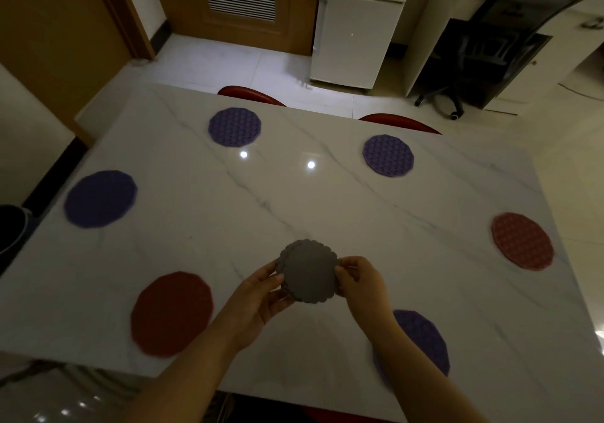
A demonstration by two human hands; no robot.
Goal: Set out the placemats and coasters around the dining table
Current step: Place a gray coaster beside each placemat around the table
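Note:
Both hands hold a small stack of grey scalloped coasters (309, 272) above the near middle of the white marble dining table (294, 200). My left hand (261, 298) grips its left edge and my right hand (361, 280) pinches its right edge. Round placemats lie around the table: purple ones at the far left (234, 126), far right (388, 155), left end (100, 198) and near right (421, 341), the last partly hidden by my right forearm. Red ones lie at the near left (171, 313) and right end (522, 241).
Two red chair backs (251, 95) (400, 122) show behind the far edge of the table. A white fridge (356, 27) and a black office chair (474, 63) stand beyond on the tiled floor. A dark bin (11, 226) sits at the left.

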